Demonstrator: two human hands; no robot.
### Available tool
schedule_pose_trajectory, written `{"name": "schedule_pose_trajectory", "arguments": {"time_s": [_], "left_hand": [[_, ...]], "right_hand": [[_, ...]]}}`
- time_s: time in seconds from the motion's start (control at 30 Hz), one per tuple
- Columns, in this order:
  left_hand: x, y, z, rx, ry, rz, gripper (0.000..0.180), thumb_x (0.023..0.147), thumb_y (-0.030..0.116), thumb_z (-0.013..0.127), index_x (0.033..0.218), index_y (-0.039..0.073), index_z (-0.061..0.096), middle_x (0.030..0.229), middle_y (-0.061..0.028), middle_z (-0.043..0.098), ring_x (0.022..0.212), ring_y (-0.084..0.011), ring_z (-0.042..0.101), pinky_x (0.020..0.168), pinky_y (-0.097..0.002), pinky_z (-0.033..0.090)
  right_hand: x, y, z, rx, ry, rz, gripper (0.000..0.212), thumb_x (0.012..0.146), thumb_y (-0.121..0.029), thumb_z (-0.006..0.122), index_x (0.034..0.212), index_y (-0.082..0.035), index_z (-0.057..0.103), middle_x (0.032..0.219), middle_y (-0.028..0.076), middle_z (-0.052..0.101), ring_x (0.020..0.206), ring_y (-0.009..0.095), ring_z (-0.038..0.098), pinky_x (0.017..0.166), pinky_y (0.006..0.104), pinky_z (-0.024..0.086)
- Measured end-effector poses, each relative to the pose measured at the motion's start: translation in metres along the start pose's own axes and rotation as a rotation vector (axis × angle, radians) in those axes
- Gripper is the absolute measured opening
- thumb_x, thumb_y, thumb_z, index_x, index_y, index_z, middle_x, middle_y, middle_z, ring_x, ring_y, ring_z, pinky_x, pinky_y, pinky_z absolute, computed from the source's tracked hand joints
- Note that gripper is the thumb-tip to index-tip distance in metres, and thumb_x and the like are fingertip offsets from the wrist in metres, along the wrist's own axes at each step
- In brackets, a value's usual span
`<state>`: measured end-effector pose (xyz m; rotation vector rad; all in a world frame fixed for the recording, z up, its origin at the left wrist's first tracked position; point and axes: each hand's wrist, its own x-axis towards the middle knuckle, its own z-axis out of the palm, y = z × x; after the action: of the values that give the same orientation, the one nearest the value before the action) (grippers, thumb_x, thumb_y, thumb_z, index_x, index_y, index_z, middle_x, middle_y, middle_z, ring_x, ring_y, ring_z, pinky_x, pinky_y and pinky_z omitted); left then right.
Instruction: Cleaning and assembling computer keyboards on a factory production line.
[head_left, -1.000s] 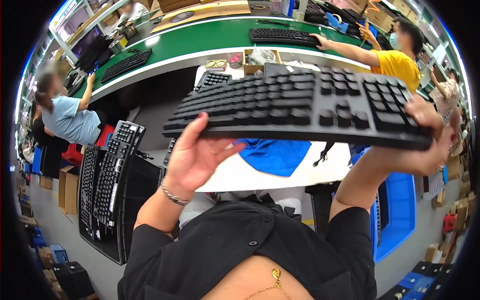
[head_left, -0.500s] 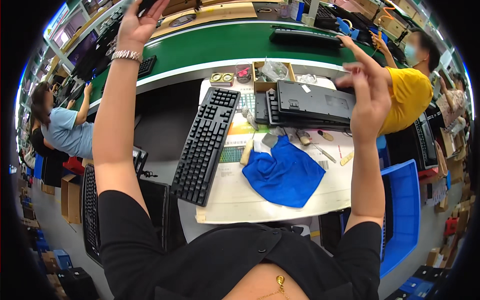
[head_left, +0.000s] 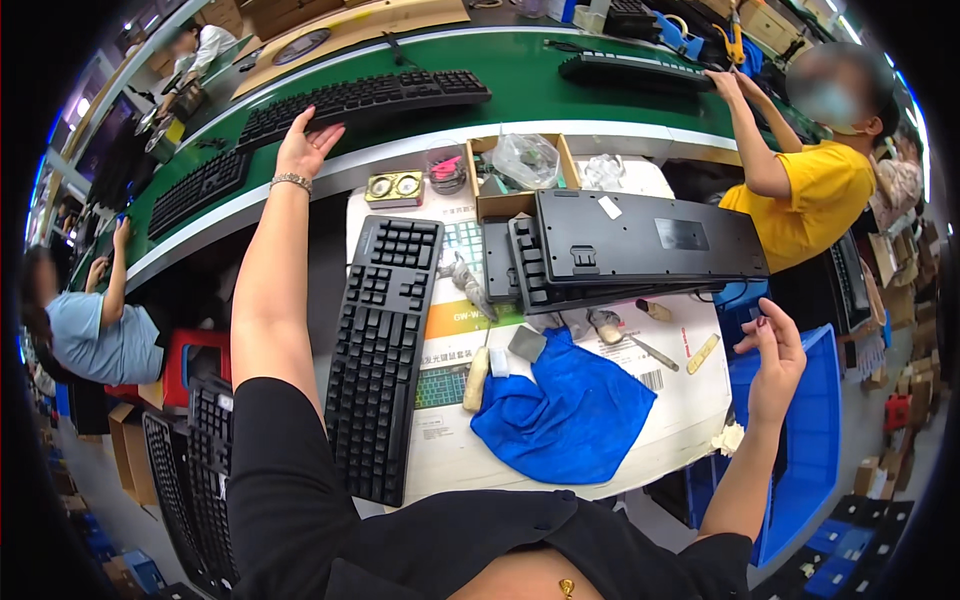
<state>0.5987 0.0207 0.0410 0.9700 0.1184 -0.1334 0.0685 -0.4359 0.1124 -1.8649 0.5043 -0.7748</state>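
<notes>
My left hand (head_left: 308,150) reaches up to the green conveyor, its fingers apart at the near edge of a black keyboard (head_left: 365,98). It looks to be touching that keyboard but is not wrapped round it. My right hand (head_left: 776,372) is raised beyond the right side of the work table, empty, with fingers loosely bent and apart. Another black keyboard (head_left: 385,350) lies lengthwise on the table's left side. Stacked at the table's back right are several keyboards, the top one a keyboard turned underside up (head_left: 650,238). A blue cloth (head_left: 565,410) lies crumpled in front of them.
The green conveyor (head_left: 520,95) crosses behind the table. A cardboard box with plastic bags (head_left: 525,160) stands at the table's back. A blue bin (head_left: 815,440) is to the right. A co-worker in yellow (head_left: 805,190) handles a keyboard; a person in light blue (head_left: 105,330) sits left.
My left hand has come down from the upper edge to the keyboard now visible on the conveyor. The right hand has moved lower and away from the stack. The head view has shifted.
</notes>
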Motion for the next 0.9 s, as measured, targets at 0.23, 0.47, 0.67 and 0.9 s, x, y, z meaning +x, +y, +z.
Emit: {"name": "schedule_pose_trajectory", "arguments": {"time_s": [0.23, 0.47, 0.67, 0.9], "left_hand": [[0.066, -0.022, -0.026, 0.097, -0.047, -0.152, 0.041, 0.096, 0.031, 0.063, 0.114, -0.006, 0.061, 0.106, -0.0207, 0.067, 0.086, -0.0333, 0.067, 0.082, -0.0384, 0.056], [0.049, -0.051, -0.018, 0.252, -0.155, -0.333, 0.044, 0.096, 0.037, 0.063, 0.109, -0.005, 0.065, 0.106, -0.016, 0.07, 0.078, -0.0245, 0.065, 0.071, -0.0291, 0.052], [0.02, -0.063, 0.042, 0.381, -0.063, -0.361, 0.049, 0.096, 0.043, 0.062, 0.105, -0.005, 0.068, 0.106, -0.012, 0.072, 0.071, -0.0169, 0.063, 0.061, -0.0211, 0.049], [0.023, -0.057, 0.062, 0.466, -0.082, -0.447, 0.053, 0.095, 0.045, 0.062, 0.111, -0.006, 0.066, 0.11, -0.0145, 0.07, 0.073, -0.0204, 0.066, 0.067, -0.0238, 0.052]], "right_hand": [[0.028, 0.026, 0.0, -0.09, 0.03, 0.075, 0.025, 0.096, -0.007, 0.056, 0.118, 0.002, 0.066, 0.09, 0.013, 0.067, 0.07, 0.015, 0.061, 0.065, 0.0236, 0.053], [0.072, 0.09, -0.026, -0.247, 0.244, 0.064, 0.028, 0.094, -0.012, 0.059, 0.116, 0.003, 0.066, 0.096, 0.012, 0.069, 0.075, 0.016, 0.064, 0.07, 0.0243, 0.053], [0.107, 0.152, -0.055, -0.326, 0.411, 0.028, 0.029, 0.093, -0.015, 0.061, 0.113, 0.005, 0.067, 0.102, 0.015, 0.072, 0.087, 0.02, 0.067, 0.08, 0.0268, 0.053], [0.132, 0.173, -0.044, -0.338, 0.631, 0.009, 0.031, 0.092, -0.018, 0.063, 0.113, 0.005, 0.067, 0.103, 0.015, 0.072, 0.093, 0.022, 0.067, 0.085, 0.0274, 0.052]]}}
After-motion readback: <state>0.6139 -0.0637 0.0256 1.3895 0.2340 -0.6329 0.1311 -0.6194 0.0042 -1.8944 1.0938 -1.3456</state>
